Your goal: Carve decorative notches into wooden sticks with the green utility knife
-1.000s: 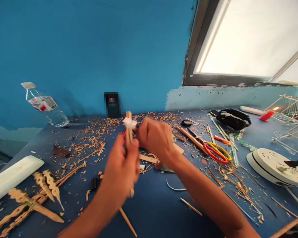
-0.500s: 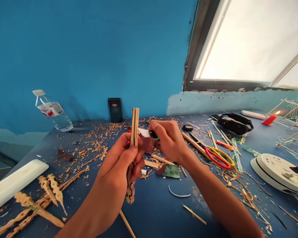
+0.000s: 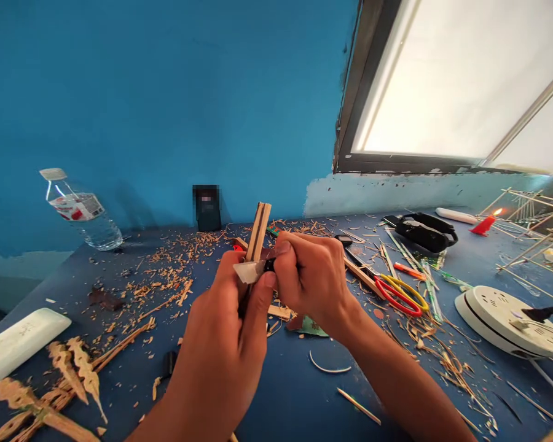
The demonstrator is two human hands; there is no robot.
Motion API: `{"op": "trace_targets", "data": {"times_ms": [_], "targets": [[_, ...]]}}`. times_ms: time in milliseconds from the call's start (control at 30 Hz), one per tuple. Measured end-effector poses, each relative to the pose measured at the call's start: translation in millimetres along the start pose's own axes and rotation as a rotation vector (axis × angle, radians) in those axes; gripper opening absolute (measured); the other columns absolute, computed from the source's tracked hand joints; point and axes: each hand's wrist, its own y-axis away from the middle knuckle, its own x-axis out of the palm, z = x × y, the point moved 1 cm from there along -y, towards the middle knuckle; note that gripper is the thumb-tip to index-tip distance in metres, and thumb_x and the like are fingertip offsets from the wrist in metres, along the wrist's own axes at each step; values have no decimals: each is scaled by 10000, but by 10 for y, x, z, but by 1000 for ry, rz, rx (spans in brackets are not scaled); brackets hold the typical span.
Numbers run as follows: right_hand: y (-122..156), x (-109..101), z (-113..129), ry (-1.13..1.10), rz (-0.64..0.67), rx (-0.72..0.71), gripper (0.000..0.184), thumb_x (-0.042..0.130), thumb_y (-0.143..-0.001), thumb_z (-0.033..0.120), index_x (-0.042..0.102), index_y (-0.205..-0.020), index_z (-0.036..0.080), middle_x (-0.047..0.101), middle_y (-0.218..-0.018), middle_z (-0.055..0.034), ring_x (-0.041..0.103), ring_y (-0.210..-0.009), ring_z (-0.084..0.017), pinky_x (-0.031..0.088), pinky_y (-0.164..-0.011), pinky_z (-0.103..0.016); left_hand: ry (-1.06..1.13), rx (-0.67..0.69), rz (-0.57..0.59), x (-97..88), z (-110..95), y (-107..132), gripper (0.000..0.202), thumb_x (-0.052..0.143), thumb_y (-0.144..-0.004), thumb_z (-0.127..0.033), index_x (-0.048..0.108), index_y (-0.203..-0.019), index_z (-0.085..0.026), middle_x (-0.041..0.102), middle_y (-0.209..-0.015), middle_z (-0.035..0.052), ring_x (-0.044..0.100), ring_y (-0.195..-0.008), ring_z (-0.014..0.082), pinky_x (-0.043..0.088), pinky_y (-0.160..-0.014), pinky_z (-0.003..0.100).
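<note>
My left hand [image 3: 237, 319] is wrapped round a light wooden strip [image 3: 259, 227] with dark lines along it, its top end pointing up and slightly right. In my right hand [image 3: 313, 279] is a small knife [image 3: 249, 271] with a black handle and a short, wide, pale blade. The blade lies across the strip just above my left fingers, its tip pointing left. My left thumb is close to the knife, below the blade. The lower part of the strip is hidden by my left hand.
Wood shavings cover much of the blue table. Carved wooden pieces [image 3: 87, 362] lie at the left near a water bottle [image 3: 83, 212]. Scissors [image 3: 399, 294], a round power strip [image 3: 511, 319], a lit red candle [image 3: 483, 225] and a thin stick frame [image 3: 534, 245] are at the right.
The knife has come from beside the strip to across its front, its blade now pointing left. The strip leans further right. The whole view has shifted slightly.
</note>
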Motion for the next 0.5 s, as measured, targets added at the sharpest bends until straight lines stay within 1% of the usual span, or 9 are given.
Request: {"op": "trace_targets", "data": {"times_ms": [67,133,200,300,333,400,467,500], "targets": [[-40,9,-15,96,-39,31,279,430,-872,243,358,-604,217,413,-522,34,317,-488,-112,203,-548,-313,78,-68,2,73,11,-40,216,505,-1015,-398,549,-866,-247,512,-574,-72,444,-449,114,352,-425,251],[-75,29,-48,196,-50,75,292,429,-871,257,408,-583,212,444,-512,23,331,-493,-118,185,-557,-318,172,-146,-9,157,36,-96,253,507,-1015,-409,531,-823,-245,473,-564,-76,418,-466,110,331,-440,250],[-88,79,-92,291,-5,130,303,437,-877,271,487,-585,209,507,-527,10,365,-500,-124,171,-568,-328,234,-210,-18,241,87,-167,288,524,-1009,-422,519,-788,-238,441,-568,-74,408,-494,108,322,-463,249],[-95,205,-162,371,101,209,324,468,-905,285,605,-622,208,610,-585,-11,463,-537,-137,183,-578,-335,297,-270,-14,368,200,-271,283,530,-1004,-450,538,-821,-234,436,-568,-74,397,-495,111,298,-455,248],[-116,246,-195,380,124,231,330,483,-917,289,634,-635,208,631,-601,-17,495,-553,-142,204,-579,-331,322,-290,-11,415,239,-287,281,526,-1004,-463,548,-844,-234,441,-573,-74,395,-492,111,294,-451,246],[-222,291,-310,391,135,288,351,497,-956,306,686,-680,197,671,-654,-41,563,-603,-159,283,-591,-318,382,-332,6,511,301,-266,302,515,-1002,-495,560,-863,-231,438,-577,-75,375,-473,106,282,-438,240],[-427,255,-525,410,111,385,375,488,-1017,340,729,-802,152,712,-789,-91,636,-708,-187,403,-646,-320,438,-367,49,593,332,-179,320,547,-981,-508,564,-836,-223,425,-570,-74,347,-457,99,263,-422,233],[-554,204,-670,418,87,455,379,493,-1041,354,732,-877,110,716,-856,-118,660,-754,-195,464,-679,-326,462,-380,93,617,337,-125,307,603,-954,-494,580,-830,-214,435,-577,-68,356,-468,97,266,-423,228]]}}
